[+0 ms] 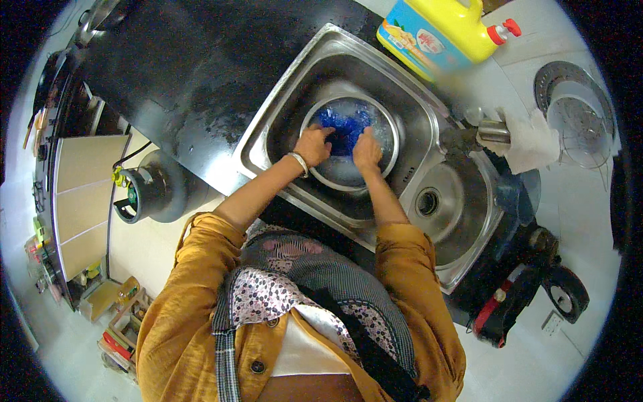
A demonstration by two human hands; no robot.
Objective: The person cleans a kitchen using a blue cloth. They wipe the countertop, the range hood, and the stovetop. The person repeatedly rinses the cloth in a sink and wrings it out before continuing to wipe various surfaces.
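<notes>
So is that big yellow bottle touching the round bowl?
Apart. The head view shows bare steel sink between the yellow bottle and the round bowl.

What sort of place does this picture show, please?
It is most likely a kitchen: there is a steel sink with two bowls, set in a dark counter, and what looks like a gas cylinder nearby.

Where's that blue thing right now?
In the head view, the blue thing is in the round metal bowl, inside the sink's larger left basin, between the left hand and right hand.
</notes>
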